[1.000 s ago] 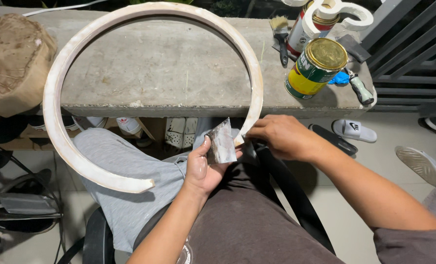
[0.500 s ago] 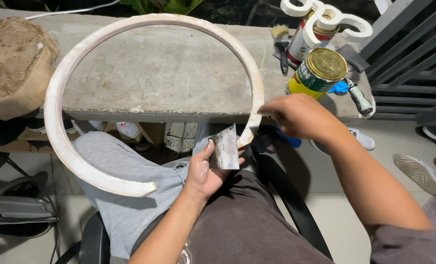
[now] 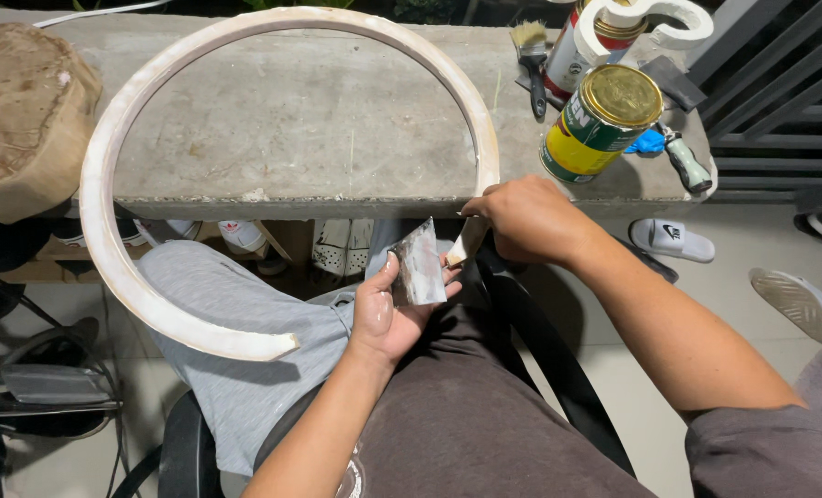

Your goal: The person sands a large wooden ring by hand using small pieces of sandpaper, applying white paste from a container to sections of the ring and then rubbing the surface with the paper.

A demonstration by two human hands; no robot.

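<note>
the left hand (image 3: 388, 309) lies palm up in the lap, its fingers (image 3: 394, 277) grasping a small grey smeared metal scraper blade (image 3: 419, 265). just beside it the right hand (image 3: 526, 219) has its fingers clenched on one cut end of a large pale open wooden ring (image 3: 106, 221); that end nearly touches the blade, though contact is hard to tell. the ring curves away over the grey concrete surface (image 3: 291, 120), its other end resting on the grey shorts. beyond the right fingers stand a gold-lidded green and yellow tin (image 3: 604, 120) and a paintbrush (image 3: 531, 55). this looks like dressing the ring's end, needing a steady, shallow stroke.
</note>
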